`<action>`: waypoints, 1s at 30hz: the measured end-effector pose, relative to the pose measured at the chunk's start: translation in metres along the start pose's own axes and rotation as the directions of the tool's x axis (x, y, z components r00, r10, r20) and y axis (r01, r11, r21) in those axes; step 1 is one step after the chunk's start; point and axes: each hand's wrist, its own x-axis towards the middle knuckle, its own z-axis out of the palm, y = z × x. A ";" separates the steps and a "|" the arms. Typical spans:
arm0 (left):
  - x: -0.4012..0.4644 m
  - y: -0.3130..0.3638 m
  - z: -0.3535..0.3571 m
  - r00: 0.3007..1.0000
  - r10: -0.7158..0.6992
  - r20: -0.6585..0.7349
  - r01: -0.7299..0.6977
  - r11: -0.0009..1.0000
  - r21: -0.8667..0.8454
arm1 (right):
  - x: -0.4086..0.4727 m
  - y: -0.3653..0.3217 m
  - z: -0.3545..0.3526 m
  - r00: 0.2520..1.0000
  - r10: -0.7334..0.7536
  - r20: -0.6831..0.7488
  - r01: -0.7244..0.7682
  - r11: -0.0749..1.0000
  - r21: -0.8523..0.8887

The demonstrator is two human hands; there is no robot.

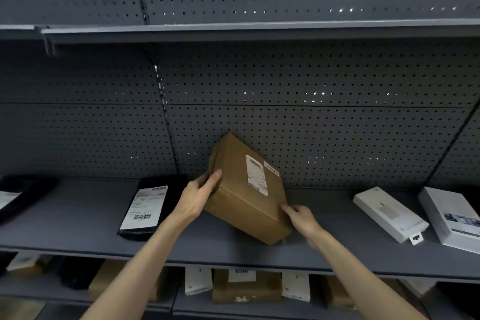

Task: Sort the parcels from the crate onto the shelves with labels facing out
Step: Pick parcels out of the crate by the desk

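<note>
A brown cardboard box (pixel 246 189) with a white label on its upper face sits tilted on the grey middle shelf (pixel 78 215), turned at an angle to the shelf edge. My left hand (pixel 200 197) grips its left side, thumb on top. My right hand (pixel 301 218) holds the box's near right corner with curled fingers. The label faces up and toward me.
A black parcel (pixel 148 205) with a white label lies left of the box; another dark parcel (pixel 15 197) at far left. Two white boxes (pixel 389 213) (pixel 452 215) lie at the right. Several parcels fill the lower shelf (pixel 246 286). A perforated back panel stands behind.
</note>
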 end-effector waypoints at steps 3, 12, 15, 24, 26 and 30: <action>-0.001 -0.011 0.004 0.997 -0.065 0.040 0.065 0.998 0.011 | -0.004 0.008 -0.004 0.996 -0.053 -0.076 0.053 0.999 -0.007; -0.005 -0.053 0.045 0.958 -0.256 0.131 0.261 0.965 -0.025 | -0.015 0.039 -0.039 0.971 -0.094 -0.221 0.084 0.995 -0.057; -0.008 -0.072 0.058 0.954 -0.270 0.129 0.280 0.958 -0.067 | -0.017 0.051 -0.039 0.954 -0.123 -0.273 0.103 0.991 -0.087; -0.010 -0.077 0.065 0.951 -0.276 0.138 0.288 0.955 -0.070 | -0.019 0.062 -0.038 0.962 -0.130 -0.241 0.133 0.991 -0.003; -0.013 -0.075 0.064 0.950 -0.284 0.128 0.293 0.955 -0.056 | -0.022 0.062 -0.037 0.970 -0.127 -0.210 0.149 0.985 0.092; -0.010 -0.072 0.067 0.958 -0.277 0.079 0.280 0.959 -0.037 | -0.027 0.062 -0.030 0.976 -0.108 -0.188 0.142 0.973 0.182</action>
